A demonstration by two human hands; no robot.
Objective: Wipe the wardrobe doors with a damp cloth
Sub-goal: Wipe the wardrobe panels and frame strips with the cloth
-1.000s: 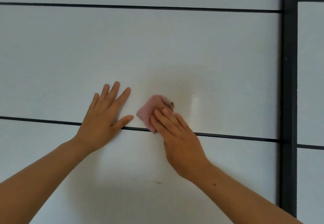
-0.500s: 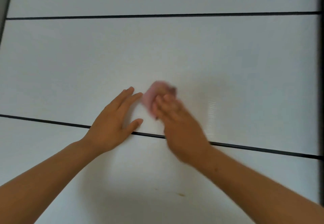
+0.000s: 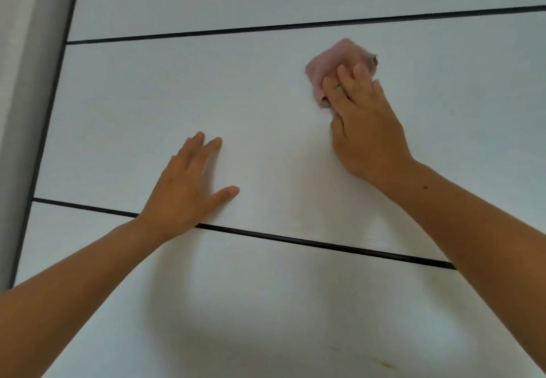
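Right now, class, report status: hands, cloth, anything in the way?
Left hand flat on wardrobe door. Right hand pressing pink cloth against it. No obstacle visible.

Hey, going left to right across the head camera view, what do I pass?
Grey strip → black door edge → left hand flat on the wardrobe door → right hand pressing the pink cloth to it.
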